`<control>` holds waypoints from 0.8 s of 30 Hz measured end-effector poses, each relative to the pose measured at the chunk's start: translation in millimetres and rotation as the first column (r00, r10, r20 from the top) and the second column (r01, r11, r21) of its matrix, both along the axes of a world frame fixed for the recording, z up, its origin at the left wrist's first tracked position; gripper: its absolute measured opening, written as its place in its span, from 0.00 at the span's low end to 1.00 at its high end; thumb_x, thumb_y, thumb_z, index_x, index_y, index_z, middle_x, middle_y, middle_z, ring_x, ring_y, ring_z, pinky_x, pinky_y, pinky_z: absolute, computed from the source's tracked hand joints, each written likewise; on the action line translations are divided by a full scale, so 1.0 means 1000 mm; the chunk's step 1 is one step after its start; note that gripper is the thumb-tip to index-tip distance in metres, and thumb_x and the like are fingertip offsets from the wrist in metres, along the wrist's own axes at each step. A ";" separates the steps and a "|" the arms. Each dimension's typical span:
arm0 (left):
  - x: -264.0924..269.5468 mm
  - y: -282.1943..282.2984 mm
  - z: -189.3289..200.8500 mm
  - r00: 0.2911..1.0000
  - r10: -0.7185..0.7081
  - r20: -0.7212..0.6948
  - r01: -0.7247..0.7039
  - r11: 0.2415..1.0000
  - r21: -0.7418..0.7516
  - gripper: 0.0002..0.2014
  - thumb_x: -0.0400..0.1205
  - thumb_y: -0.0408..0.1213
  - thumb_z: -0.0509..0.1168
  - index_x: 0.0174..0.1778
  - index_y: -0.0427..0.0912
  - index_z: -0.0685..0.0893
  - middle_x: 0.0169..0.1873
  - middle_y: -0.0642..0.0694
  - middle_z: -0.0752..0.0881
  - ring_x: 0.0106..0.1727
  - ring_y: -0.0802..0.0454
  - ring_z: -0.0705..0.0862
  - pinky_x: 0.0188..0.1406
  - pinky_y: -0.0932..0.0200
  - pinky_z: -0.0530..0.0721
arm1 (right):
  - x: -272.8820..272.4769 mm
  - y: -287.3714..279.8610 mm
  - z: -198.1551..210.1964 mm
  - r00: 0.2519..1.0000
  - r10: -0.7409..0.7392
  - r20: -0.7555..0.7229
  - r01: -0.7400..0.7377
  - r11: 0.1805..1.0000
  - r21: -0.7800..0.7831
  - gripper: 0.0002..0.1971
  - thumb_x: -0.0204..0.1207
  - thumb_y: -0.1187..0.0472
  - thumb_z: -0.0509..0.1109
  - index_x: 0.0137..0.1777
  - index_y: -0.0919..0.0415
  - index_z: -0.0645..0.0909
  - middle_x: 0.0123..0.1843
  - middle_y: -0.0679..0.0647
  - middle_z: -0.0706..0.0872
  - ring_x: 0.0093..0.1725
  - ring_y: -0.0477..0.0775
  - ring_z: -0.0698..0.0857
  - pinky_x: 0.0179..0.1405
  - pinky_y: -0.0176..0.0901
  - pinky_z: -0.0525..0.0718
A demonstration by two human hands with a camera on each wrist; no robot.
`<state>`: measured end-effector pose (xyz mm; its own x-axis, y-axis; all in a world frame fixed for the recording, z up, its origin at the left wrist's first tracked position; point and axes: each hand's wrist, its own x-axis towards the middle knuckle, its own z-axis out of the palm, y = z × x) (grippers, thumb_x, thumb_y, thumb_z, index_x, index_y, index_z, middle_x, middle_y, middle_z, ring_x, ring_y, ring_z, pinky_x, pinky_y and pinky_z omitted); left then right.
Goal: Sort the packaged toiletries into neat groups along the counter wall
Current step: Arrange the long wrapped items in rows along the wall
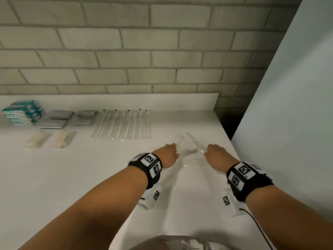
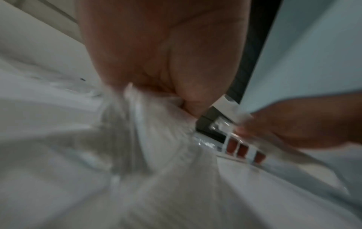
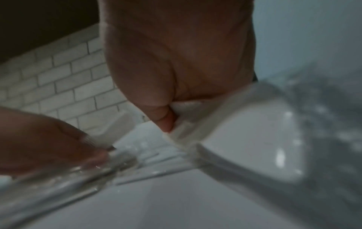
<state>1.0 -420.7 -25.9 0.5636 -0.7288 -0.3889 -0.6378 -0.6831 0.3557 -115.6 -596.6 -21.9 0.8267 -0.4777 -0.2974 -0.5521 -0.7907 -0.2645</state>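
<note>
Head: my left hand (image 1: 171, 153) and right hand (image 1: 215, 153) each pinch a clear packet (image 1: 191, 150) just over the tabletop (image 1: 72, 177), right of the sorted rows. Left wrist: fingers (image 2: 188, 99) curled on crinkly film. Right wrist: same grip; I'd keep hold by the edges and lay them flat beside the toothbrushes (image 1: 124, 125).

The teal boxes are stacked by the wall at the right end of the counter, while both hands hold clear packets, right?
Not quite. The teal boxes are stacked by the wall at the counter's left end, as the head view shows. The left hand and right hand do each hold clear packets.
</note>
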 end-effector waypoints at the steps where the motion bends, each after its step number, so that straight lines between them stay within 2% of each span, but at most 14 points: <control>1: -0.003 -0.002 -0.003 0.999 0.000 0.035 0.001 1.000 -0.014 0.24 0.89 0.45 0.48 0.78 0.34 0.63 0.76 0.35 0.70 0.74 0.40 0.72 0.73 0.51 0.68 | 0.002 0.001 0.001 1.000 0.029 -0.001 -0.029 0.999 0.026 0.14 0.85 0.54 0.52 0.56 0.64 0.74 0.57 0.61 0.79 0.55 0.63 0.79 0.51 0.51 0.77; 4: -0.020 0.011 -0.005 0.992 -0.043 0.118 0.050 0.997 -0.063 0.23 0.89 0.45 0.49 0.76 0.36 0.68 0.74 0.37 0.74 0.73 0.41 0.74 0.72 0.50 0.70 | 0.008 0.002 0.009 0.999 0.029 -0.018 -0.025 0.982 0.186 0.12 0.85 0.57 0.52 0.56 0.64 0.73 0.53 0.60 0.80 0.46 0.56 0.80 0.39 0.45 0.75; 7: -0.035 0.040 -0.005 0.990 -0.107 0.092 0.115 0.989 -0.095 0.22 0.89 0.47 0.49 0.75 0.41 0.72 0.70 0.42 0.78 0.69 0.44 0.77 0.69 0.51 0.73 | 0.022 -0.002 0.015 0.999 0.012 -0.039 0.000 0.961 0.276 0.16 0.85 0.57 0.54 0.65 0.67 0.73 0.59 0.64 0.82 0.52 0.60 0.84 0.45 0.46 0.77; 8: -0.037 0.047 -0.003 0.993 -0.104 0.060 0.109 0.989 -0.101 0.21 0.89 0.48 0.49 0.70 0.42 0.76 0.64 0.44 0.81 0.65 0.46 0.79 0.65 0.52 0.74 | 0.029 -0.003 0.016 0.998 0.001 -0.058 0.015 0.960 0.278 0.18 0.85 0.56 0.54 0.67 0.67 0.73 0.60 0.64 0.83 0.54 0.62 0.84 0.46 0.45 0.77; 9: -0.036 0.050 0.000 0.996 -0.087 0.028 0.090 0.990 -0.105 0.18 0.89 0.49 0.48 0.60 0.42 0.79 0.55 0.46 0.82 0.57 0.47 0.80 0.58 0.54 0.75 | 0.037 -0.005 0.017 0.998 -0.013 -0.058 0.029 0.956 0.293 0.18 0.85 0.56 0.55 0.67 0.66 0.75 0.59 0.63 0.84 0.55 0.62 0.85 0.46 0.45 0.78; 11: -0.028 0.048 0.010 1.000 -0.018 -0.003 0.018 0.990 -0.141 0.17 0.88 0.50 0.50 0.41 0.42 0.74 0.38 0.50 0.76 0.42 0.50 0.76 0.43 0.56 0.71 | 0.055 -0.009 0.019 0.998 -0.052 -0.034 0.061 0.939 0.339 0.17 0.84 0.54 0.57 0.65 0.64 0.76 0.56 0.63 0.85 0.52 0.60 0.86 0.47 0.47 0.81; 12: -0.019 0.043 0.015 1.000 0.028 -0.009 -0.029 0.984 -0.176 0.18 0.88 0.50 0.52 0.39 0.42 0.73 0.35 0.51 0.73 0.38 0.51 0.74 0.39 0.57 0.69 | 0.064 -0.012 0.021 0.996 -0.081 -0.020 0.083 0.937 0.338 0.18 0.83 0.53 0.59 0.65 0.64 0.77 0.56 0.62 0.85 0.51 0.60 0.85 0.49 0.48 0.82; 14: 0.003 0.032 0.025 0.990 0.137 -0.039 -0.143 0.951 -0.276 0.18 0.86 0.52 0.56 0.38 0.41 0.76 0.32 0.51 0.73 0.34 0.51 0.74 0.33 0.57 0.69 | 0.080 -0.020 0.024 0.992 -0.115 0.054 0.101 0.971 0.216 0.19 0.78 0.49 0.62 0.63 0.60 0.77 0.59 0.59 0.83 0.54 0.61 0.83 0.54 0.50 0.83; 16: 0.026 0.020 0.032 0.947 0.276 -0.165 -0.320 0.860 -0.398 0.17 0.84 0.52 0.60 0.41 0.41 0.81 0.33 0.49 0.79 0.35 0.50 0.79 0.35 0.58 0.74 | 0.089 -0.019 0.032 0.965 -0.122 0.232 0.086 0.984 0.158 0.14 0.75 0.46 0.62 0.54 0.54 0.80 0.50 0.54 0.81 0.48 0.55 0.82 0.47 0.45 0.80; 18: 0.044 0.008 0.036 0.848 0.367 -0.383 -0.521 0.707 -0.478 0.15 0.82 0.51 0.66 0.46 0.40 0.85 0.38 0.47 0.85 0.40 0.50 0.82 0.45 0.56 0.78 | 0.091 -0.008 0.040 0.919 -0.154 0.363 -0.004 0.917 0.399 0.13 0.79 0.47 0.61 0.47 0.55 0.81 0.40 0.49 0.81 0.37 0.49 0.79 0.36 0.42 0.75; 20: 0.056 -0.003 0.034 0.776 0.333 -0.536 -0.610 0.615 -0.500 0.13 0.80 0.48 0.70 0.46 0.40 0.87 0.37 0.47 0.86 0.40 0.51 0.83 0.47 0.57 0.78 | 0.088 0.010 0.045 0.939 -0.195 0.282 -0.059 0.719 0.693 0.14 0.82 0.47 0.63 0.52 0.56 0.81 0.39 0.50 0.87 0.33 0.48 0.80 0.33 0.40 0.75; 21: 0.060 -0.007 0.031 0.759 0.295 -0.581 -0.621 0.598 -0.508 0.10 0.79 0.45 0.71 0.42 0.41 0.87 0.35 0.48 0.85 0.39 0.52 0.82 0.46 0.58 0.76 | 0.087 0.016 0.041 0.951 -0.176 0.254 -0.083 0.647 0.758 0.13 0.81 0.47 0.66 0.54 0.56 0.82 0.40 0.51 0.89 0.32 0.49 0.81 0.32 0.41 0.75; 22: 0.064 -0.010 0.029 0.753 0.263 -0.604 -0.618 0.597 -0.511 0.08 0.79 0.43 0.72 0.39 0.43 0.86 0.33 0.49 0.85 0.38 0.53 0.82 0.46 0.58 0.76 | 0.088 0.019 0.036 0.955 -0.157 0.253 -0.102 0.625 0.774 0.12 0.79 0.49 0.69 0.54 0.56 0.82 0.40 0.53 0.90 0.32 0.50 0.82 0.32 0.42 0.76; 24: 0.069 -0.014 0.022 0.749 0.226 -0.623 -0.603 0.622 -0.500 0.09 0.78 0.43 0.72 0.35 0.43 0.84 0.32 0.49 0.84 0.38 0.53 0.82 0.48 0.57 0.76 | 0.091 0.021 0.022 0.950 -0.178 0.258 -0.085 0.647 0.758 0.09 0.76 0.54 0.73 0.54 0.54 0.82 0.37 0.54 0.90 0.31 0.51 0.83 0.34 0.44 0.77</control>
